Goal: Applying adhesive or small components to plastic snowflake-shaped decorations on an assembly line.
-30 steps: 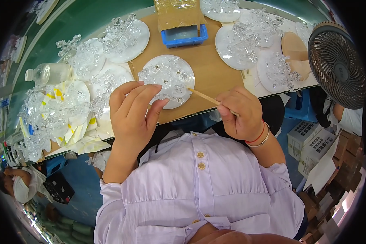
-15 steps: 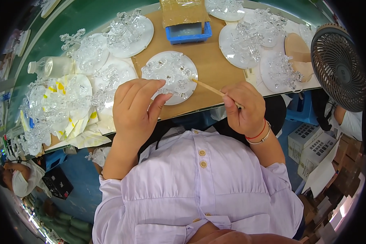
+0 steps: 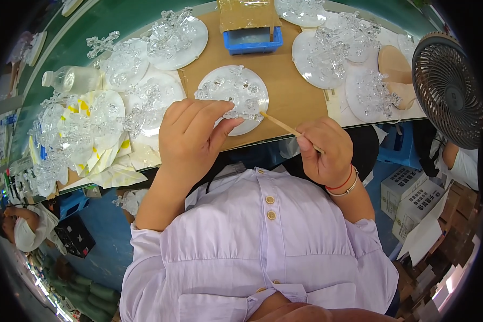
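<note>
A white round disc [image 3: 261,91] carrying small clear plastic parts lies in front of me at the table edge. My left hand [image 3: 190,134] is closed in a pinch over its near left side, on a small clear plastic piece [image 3: 246,115] that points right. The fingers partly hide the piece. My right hand [image 3: 326,151] grips a thin wooden stick [image 3: 282,125] between thumb and fingers. The stick slants up to the left, and its yellowish tip is at the right end of the clear piece, over the disc's rim; whether they touch, I cannot tell.
Brown cardboard [image 3: 279,78] lies under the disc. Behind it stands a blue tray [image 3: 252,47] with a cardboard cover. More discs with clear parts [image 3: 319,59] lie on both sides. A clear bottle [image 3: 72,79] lies left, and a black fan [image 3: 449,88] stands right.
Both hands have shifted slightly; the left moved right over the disc with the clear piece. The stick's tip is now at that piece's right end. The whole view has moved a little.
</note>
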The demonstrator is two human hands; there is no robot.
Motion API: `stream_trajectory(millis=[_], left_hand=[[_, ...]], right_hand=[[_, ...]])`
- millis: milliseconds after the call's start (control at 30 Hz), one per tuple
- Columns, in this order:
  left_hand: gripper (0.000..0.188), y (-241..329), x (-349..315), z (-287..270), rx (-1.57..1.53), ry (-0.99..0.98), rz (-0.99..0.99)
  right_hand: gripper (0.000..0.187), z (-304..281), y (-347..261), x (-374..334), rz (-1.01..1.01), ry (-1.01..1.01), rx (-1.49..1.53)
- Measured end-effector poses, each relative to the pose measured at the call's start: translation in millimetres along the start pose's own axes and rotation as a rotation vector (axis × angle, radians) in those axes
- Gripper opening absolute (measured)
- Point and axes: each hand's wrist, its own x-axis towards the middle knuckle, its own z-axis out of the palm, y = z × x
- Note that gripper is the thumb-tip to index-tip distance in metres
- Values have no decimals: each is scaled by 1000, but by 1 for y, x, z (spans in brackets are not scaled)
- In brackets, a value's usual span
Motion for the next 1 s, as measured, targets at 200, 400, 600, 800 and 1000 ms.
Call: stream_trajectory(millis=[200,400,600,800,1000], left_hand=[[25,5,-2,3,-8,18,-17],[24,7,-4,3,-3,16,-22],[25,7,-6,3,-29,24,-37],[25,6,-5,2,-47,16,-36],[38,1,-5,-12,62,50,45]], right_hand=[[8,6,-9,-4,-3,-62,32],[6,9,-12,-1,0,-54,66],[6,2,1,0,60,23,-27],[6,5,10,9,29,31,-27],[6,3,-5,2,-14,-65,2]])
